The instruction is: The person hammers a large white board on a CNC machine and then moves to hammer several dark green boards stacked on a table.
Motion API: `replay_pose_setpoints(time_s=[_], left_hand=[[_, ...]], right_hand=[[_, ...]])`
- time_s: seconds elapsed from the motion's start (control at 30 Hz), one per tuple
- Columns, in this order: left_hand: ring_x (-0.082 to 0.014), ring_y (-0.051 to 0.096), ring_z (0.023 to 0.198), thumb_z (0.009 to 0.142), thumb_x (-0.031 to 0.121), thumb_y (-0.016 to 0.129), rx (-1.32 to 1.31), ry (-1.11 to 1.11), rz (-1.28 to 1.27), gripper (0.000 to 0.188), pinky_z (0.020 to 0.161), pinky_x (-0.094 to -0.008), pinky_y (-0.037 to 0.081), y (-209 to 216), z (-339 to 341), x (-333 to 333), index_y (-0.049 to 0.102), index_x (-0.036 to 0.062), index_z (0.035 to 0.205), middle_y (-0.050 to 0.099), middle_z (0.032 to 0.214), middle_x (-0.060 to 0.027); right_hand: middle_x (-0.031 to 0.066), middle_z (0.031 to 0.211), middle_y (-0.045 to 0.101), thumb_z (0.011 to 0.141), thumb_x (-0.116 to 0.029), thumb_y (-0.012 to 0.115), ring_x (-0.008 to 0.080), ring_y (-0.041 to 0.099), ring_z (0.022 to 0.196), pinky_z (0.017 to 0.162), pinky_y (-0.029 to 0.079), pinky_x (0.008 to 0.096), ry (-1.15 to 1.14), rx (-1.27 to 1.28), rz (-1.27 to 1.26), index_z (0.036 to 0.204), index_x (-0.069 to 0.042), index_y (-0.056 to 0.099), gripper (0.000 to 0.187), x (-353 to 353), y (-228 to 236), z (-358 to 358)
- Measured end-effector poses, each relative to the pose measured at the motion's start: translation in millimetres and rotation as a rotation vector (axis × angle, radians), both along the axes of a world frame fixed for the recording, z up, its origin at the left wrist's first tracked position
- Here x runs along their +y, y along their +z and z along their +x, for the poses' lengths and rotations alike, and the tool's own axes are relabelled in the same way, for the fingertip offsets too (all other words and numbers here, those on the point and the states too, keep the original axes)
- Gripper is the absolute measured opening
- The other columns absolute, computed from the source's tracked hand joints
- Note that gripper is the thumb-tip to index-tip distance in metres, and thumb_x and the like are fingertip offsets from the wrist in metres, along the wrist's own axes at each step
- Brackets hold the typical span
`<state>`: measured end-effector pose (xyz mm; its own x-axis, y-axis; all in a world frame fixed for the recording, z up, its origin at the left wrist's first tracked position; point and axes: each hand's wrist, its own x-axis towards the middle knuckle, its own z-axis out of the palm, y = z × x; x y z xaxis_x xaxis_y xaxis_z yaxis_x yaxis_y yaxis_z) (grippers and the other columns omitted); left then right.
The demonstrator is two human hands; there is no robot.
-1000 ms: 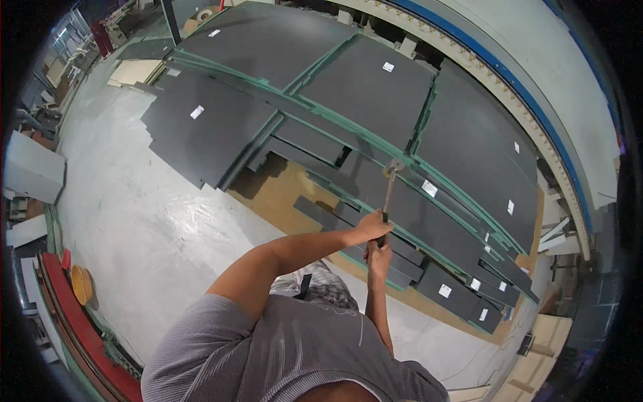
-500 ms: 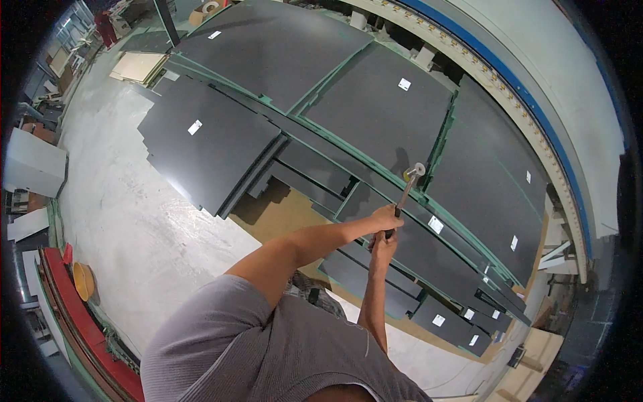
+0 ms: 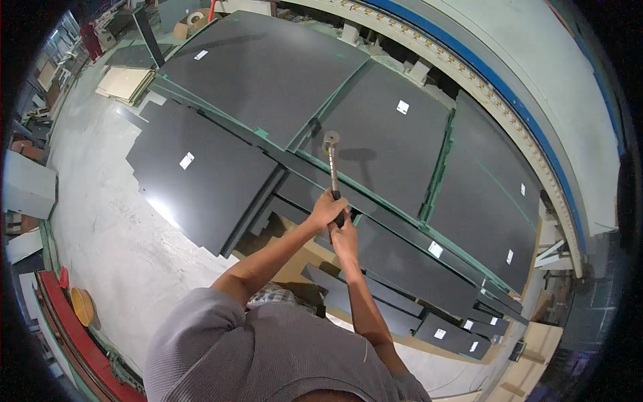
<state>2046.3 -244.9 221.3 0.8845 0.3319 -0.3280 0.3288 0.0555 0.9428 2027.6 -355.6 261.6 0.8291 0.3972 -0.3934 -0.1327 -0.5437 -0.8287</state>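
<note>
Both hands are closed around the black grip of a mallet. Its metal shaft points away from me, ending in a round, pale head over the dark sheet panels. My left hand wraps the grip nearer the head. Just behind it, my right hand holds the end of the handle. Beneath the mallet lie large dark grey panels with green edges, cut in pieces that lie side by side. The mallet's head appears raised above the middle panel, where a shadow falls beside it.
A dark stack with a stepped edge lies to the left, beside pale concrete floor. Along the far right curves a large machine with a blue stripe. A red beam and an orange bowl are at lower left.
The mallet and both hands have swung to the left, and the head now sits farther up in view. Both hands keep their hold. My view has shifted slightly.
</note>
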Motion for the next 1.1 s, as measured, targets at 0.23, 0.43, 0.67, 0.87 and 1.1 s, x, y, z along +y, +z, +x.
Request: replay_pose_setpoints(time_s=[0.23, 0.43, 0.67, 0.87, 1.1], left_hand=[[-0.0217, 0.06, 0.06, 0.07, 0.024, 0.055, 0.013, 0.03, -0.04, 0.032, 0.06, -0.0317, 0.047, 3, 24, 45, 0.045, -0.0042, 0.08, 0.059, 0.061, -0.0131], [-0.0215, 0.06, 0.061, 0.069, 0.024, 0.055, -0.106, -0.101, 0.037, 0.031, 0.059, -0.0318, 0.047, 27, 133, 93, 0.049, -0.0056, 0.077, 0.06, 0.066, -0.0143], [-0.0273, 0.062, 0.073, 0.066, 0.029, 0.056, 0.041, -0.147, 0.149, 0.041, 0.065, -0.0352, 0.046, -17, 221, 117, 0.052, -0.0093, 0.081, 0.06, 0.075, -0.02], [-0.0259, 0.061, 0.065, 0.068, 0.027, 0.055, -0.013, -0.16, 0.18, 0.039, 0.06, -0.0348, 0.046, 6, 281, 118, 0.055, -0.0098, 0.079, 0.059, 0.067, -0.0174], [-0.024, 0.058, 0.067, 0.074, 0.028, 0.063, -0.014, -0.173, -0.155, 0.037, 0.056, -0.039, 0.047, 42, 386, 132, 0.056, -0.0063, 0.086, 0.059, 0.084, -0.0174]], right_hand=[[0.0248, 0.098, 0.057, 0.08, -0.018, 0.05, 0.0413, 0.054, 0.091, 0.073, 0.043, 0.0434, -0.022, 0.059, -0.043, 0.123, -0.006, 0.038, 0.047, 46, -10, 32], [0.0048, 0.057, 0.051, 0.08, -0.015, 0.049, 0.0135, 0.048, 0.044, 0.042, 0.036, 0.0287, -0.129, -0.304, 0.068, 0.1, -0.004, 0.048, 0.024, 93, -18, 129], [0.0199, 0.085, 0.061, 0.079, -0.019, 0.049, 0.0358, 0.06, 0.08, 0.069, 0.045, 0.0404, -0.145, -0.165, 0.043, 0.12, 0.0, 0.041, 0.045, 119, -22, 202], [0.016, 0.077, 0.057, 0.079, -0.021, 0.049, 0.0269, 0.054, 0.07, 0.061, 0.041, 0.0368, -0.157, -0.166, 0.073, 0.106, 0.0, 0.05, 0.034, 116, -5, 266], [0.0219, 0.089, 0.061, 0.077, -0.03, 0.051, 0.0384, 0.057, 0.088, 0.074, 0.044, 0.0434, -0.237, -0.206, -0.006, 0.09, -0.001, 0.06, 0.033, 152, 1, 387]])
